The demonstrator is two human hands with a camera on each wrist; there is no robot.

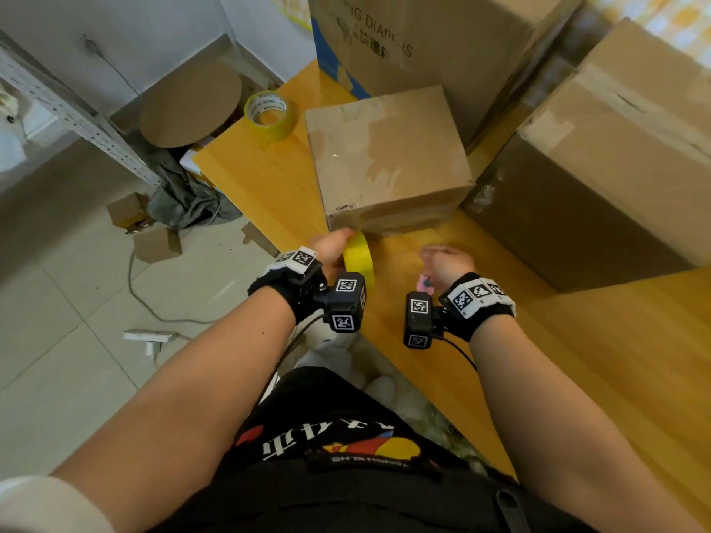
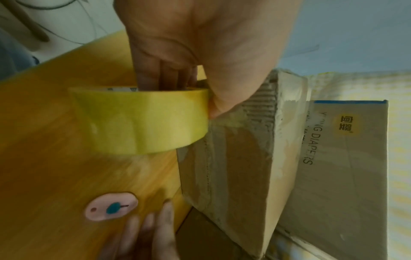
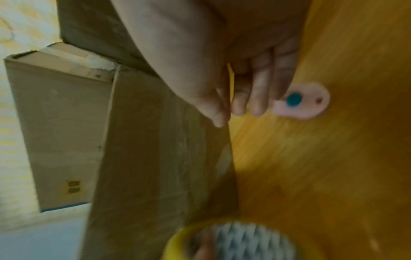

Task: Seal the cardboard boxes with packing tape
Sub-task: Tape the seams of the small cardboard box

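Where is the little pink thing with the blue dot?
The little pink thing lies flat on the yellow table, beside the right hand and just in front of the small cardboard box.

Behind the small cardboard box (image 1: 388, 155), the printed box (image 1: 423, 36) runs off the top edge. Left-hand fingers (image 2: 164, 77) vanish inside the tape roll (image 2: 142, 121) (right wrist view blurred).

Yellow wooden table (image 1: 269, 186) loaded with small cardboard box (image 1: 388, 155), spare tape roll (image 1: 270, 116), pink cutter (image 2: 111, 206), larger boxes (image 1: 615, 155) stacked behind.
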